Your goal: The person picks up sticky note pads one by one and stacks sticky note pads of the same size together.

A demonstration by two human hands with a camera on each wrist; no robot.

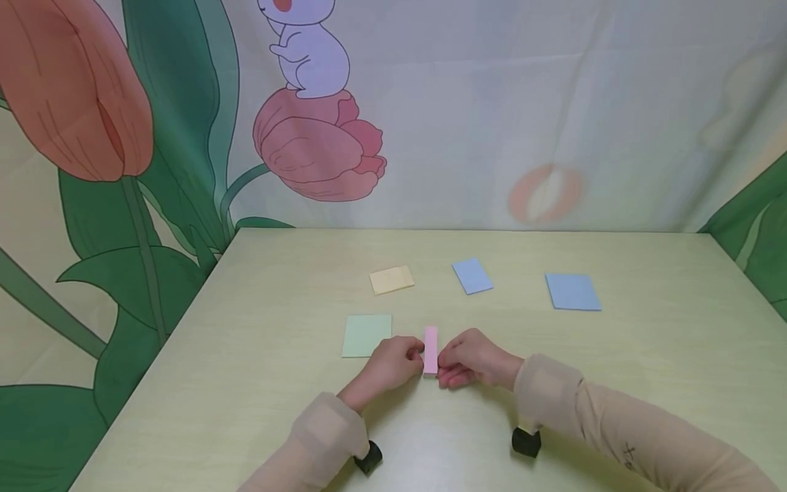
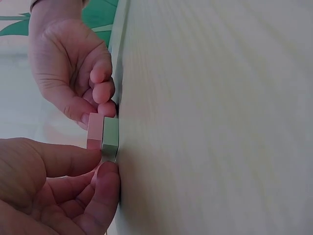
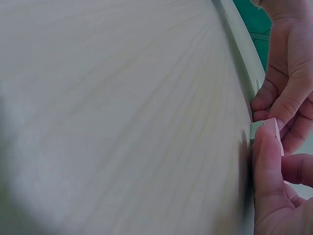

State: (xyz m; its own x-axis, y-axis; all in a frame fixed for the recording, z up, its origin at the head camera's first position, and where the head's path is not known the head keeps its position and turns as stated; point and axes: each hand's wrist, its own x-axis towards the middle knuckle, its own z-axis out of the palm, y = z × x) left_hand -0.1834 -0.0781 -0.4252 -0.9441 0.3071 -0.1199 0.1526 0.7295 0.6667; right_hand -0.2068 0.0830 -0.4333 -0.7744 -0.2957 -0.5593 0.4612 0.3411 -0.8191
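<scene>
Left hand (image 1: 393,360): fingers curled; thumb and fingertips grip the left side of the pink block.
Right hand (image 1: 476,359): fingers bent inward; thumb and fingertips hold the right side of the same block.
Pink block (image 1: 430,348): narrow, between the two hands, long side pointing away from the person; lies on the green block.
Green block (image 2: 111,131): directly below the pink block, resting on the table (image 1: 246,307).
Step in hand: judged to be squaring the pink block on the green block.
Alignment: bring both long edges flush; check the near end, where the lower block is visible.
Pressure: apply equal, light force from both sides; excess on one side could slide the upper block off.
Release: when square, part the fingers straight outward and together.
Containers: none visible; the blocks and tiles lie uncontained.
Green tile (image 1: 363,335): flat, just beyond the left hand; keep the knuckles off it.
Yellow tile (image 1: 391,280): farther out, beyond the green tile.
Small blue tile (image 1: 472,276): right of the yellow tile, set askew.
Large blue tile (image 1: 573,292): farthest right.
</scene>
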